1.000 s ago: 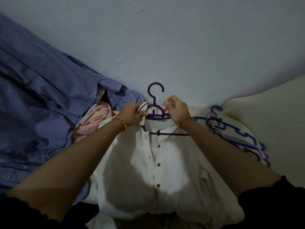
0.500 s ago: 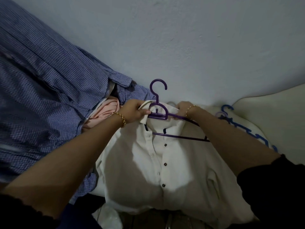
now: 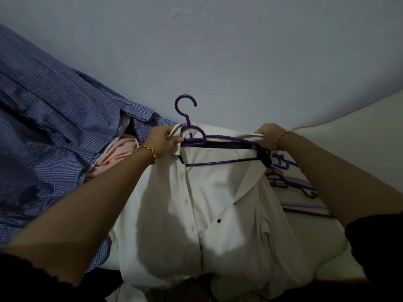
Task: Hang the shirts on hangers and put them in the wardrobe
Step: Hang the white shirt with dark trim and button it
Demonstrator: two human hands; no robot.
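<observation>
A white button-up shirt lies spread in front of me with a purple hanger partly inside its neck, hook pointing up toward the wall. My left hand pinches the left side of the collar together with the hanger's neck. My right hand grips the shirt's right shoulder fabric and pulls it out over the hanger's right arm. The hanger's lower bar shows across the open neck. No wardrobe is in view.
A blue checked shirt lies heaped at the left, with a pink garment beside it. Several spare hangers, blue and purple, lie at the right on the pale bedding. A plain wall stands close behind.
My right hand has moved from the collar out to the right shoulder, stretching the shirt over the hanger's right arm. The shirt front has fallen open. The left hand stayed at the collar.
</observation>
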